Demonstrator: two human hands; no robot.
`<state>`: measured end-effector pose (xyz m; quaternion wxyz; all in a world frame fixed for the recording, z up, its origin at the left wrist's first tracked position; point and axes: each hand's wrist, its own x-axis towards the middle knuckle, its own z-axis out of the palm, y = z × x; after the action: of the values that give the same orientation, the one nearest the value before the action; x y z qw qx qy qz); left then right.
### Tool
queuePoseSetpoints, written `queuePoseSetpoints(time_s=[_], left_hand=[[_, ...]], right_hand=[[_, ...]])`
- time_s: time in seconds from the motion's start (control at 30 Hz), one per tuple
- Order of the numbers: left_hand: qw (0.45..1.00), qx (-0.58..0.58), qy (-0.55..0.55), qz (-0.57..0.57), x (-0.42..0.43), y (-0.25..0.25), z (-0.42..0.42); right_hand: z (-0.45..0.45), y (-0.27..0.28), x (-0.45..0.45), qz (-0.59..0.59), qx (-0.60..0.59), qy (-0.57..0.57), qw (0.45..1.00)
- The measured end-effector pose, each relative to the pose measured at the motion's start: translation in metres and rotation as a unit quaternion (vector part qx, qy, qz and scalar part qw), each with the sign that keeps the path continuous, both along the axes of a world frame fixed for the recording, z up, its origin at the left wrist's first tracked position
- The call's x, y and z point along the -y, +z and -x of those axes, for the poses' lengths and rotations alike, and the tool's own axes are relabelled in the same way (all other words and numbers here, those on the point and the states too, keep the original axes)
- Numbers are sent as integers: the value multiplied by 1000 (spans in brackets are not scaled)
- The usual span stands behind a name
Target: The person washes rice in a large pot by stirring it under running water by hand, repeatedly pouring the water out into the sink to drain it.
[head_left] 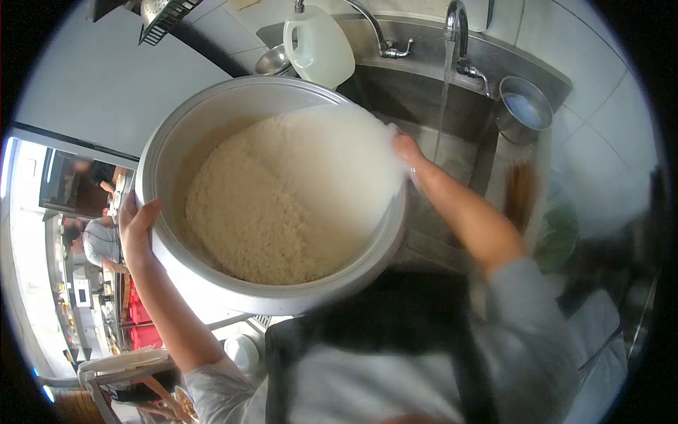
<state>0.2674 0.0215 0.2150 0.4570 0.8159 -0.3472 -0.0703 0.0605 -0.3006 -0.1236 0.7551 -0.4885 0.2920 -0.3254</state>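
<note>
A big round metal pot (282, 288) is tipped toward the sink at the right. Rice (244, 205) is heaped on its left and lower side, and cloudy white water (339, 152) pools on its right, reaching the rim. My left hand (135, 225) grips the pot's left edge, thumb on the rim. At the opposite edge, my right hand (407, 154) is wet and closed on the rim; its fingertips are partly hidden by the pot and blurred.
Water runs from a faucet (458, 28) into the steel sink (452, 166). Behind the pot are a plastic jug (321, 53) and metal bowls (274, 62). A small metal pot (524, 109) stands at the sink's right. Other people (102, 240) are farther off at the left.
</note>
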Motion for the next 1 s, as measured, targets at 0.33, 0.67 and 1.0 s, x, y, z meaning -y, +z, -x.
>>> queuePoseSetpoints(time_s=[0.33, 0.67, 1.0], left_hand=[[999, -19, 3, 27, 6, 2, 8], [998, -37, -3, 49, 14, 3, 10], [998, -41, 20, 43, 21, 1, 7]], right_hand=[[-3, -1, 6, -36, -65, 25, 997], [2, 2, -1, -65, 21, 26, 997], [1, 6, 3, -65, -90, 2, 994]])
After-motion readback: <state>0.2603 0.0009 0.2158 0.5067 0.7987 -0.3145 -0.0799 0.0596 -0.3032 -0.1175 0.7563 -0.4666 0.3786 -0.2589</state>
